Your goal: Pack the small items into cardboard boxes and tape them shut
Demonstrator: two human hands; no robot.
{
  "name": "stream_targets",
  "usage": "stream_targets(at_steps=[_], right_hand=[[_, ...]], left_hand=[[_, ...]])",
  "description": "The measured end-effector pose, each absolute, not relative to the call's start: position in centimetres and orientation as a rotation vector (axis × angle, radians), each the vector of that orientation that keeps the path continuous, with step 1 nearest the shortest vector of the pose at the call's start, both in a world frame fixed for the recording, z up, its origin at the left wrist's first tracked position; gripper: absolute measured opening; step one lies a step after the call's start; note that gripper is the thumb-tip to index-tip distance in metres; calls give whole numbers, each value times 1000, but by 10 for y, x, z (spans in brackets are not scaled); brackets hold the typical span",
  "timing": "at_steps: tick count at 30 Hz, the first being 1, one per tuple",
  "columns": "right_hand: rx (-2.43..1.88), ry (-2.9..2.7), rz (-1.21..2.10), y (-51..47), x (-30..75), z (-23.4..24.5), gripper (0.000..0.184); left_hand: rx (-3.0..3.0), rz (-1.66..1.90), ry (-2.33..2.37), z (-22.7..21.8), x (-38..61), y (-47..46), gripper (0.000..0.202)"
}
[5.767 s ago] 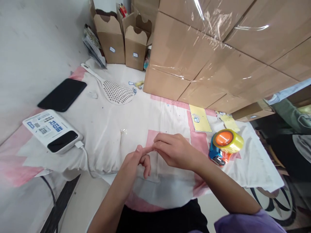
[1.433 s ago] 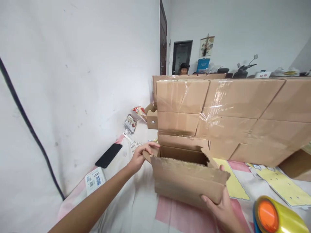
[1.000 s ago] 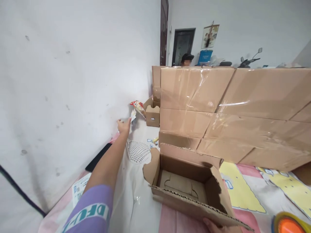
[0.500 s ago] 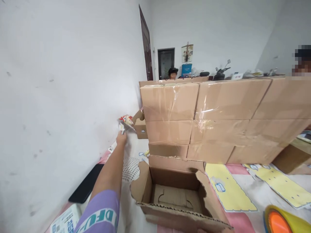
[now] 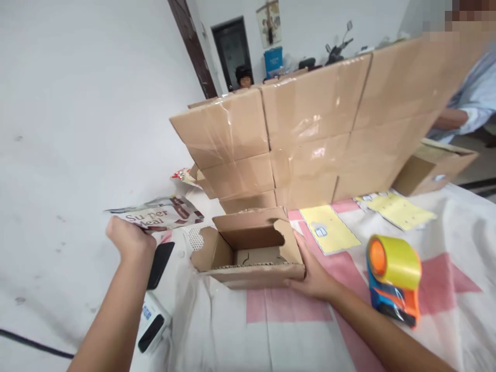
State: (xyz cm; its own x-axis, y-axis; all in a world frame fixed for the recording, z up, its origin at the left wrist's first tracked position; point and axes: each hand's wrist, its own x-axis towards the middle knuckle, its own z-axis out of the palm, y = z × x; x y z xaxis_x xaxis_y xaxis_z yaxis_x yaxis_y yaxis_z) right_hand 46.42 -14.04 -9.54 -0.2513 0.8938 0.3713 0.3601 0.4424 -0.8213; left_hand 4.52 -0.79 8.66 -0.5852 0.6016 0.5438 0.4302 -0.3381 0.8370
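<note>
My left hand is closed around the end of a printed food pouch marked "Super Meal", held up at the left near the wall. In the middle stands an open cardboard box, its inside bare and its flaps raised. My right hand grips the right end of this box, thumb on the front and fingers along the side. A tape dispenser with a wide yellow roll of tape lies to the right of my right forearm.
Taped cartons form a wall behind the box. Yellow cards lie on the cloth-covered table. A black phone and a white device are at the left. A person's sleeve shows beside another box.
My left hand has come back from the far left with the pouch. My right hand has come into view and taken hold of the box. The view has tilted down.
</note>
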Motion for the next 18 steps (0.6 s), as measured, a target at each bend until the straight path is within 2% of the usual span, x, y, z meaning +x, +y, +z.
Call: stream_targets(at_steps=[2, 5, 6, 8, 10, 12, 16, 18], right_hand=[[-1019, -1812, 769, -140, 464, -94, 122], [-979, -1812, 744, -141, 462, -91, 123], [-987, -1814, 720, -142, 462, -91, 123], [-1018, -1822, 664, -143, 461, -91, 123], [-1023, -1829, 614, -143, 460, -92, 123], [-1000, -1836, 590, -143, 460, -93, 122], [-990, -1847, 608, -143, 462, -95, 125], [-973, -1829, 631, -145, 463, -93, 118]], left_hand=[[1387, 2084, 1586, 106, 78, -27, 10], [1485, 1983, 1453, 113, 133, -48, 10], [1572, 1854, 1494, 110, 150, -54, 5], [1768, 1515, 1602, 98, 178, -66, 16], [1932, 1183, 1644, 87, 194, -77, 15], [2036, 966, 1632, 81, 198, -88, 8], [2299, 557, 1714, 89, 176, -95, 21], [2312, 472, 1845, 97, 152, -90, 25]])
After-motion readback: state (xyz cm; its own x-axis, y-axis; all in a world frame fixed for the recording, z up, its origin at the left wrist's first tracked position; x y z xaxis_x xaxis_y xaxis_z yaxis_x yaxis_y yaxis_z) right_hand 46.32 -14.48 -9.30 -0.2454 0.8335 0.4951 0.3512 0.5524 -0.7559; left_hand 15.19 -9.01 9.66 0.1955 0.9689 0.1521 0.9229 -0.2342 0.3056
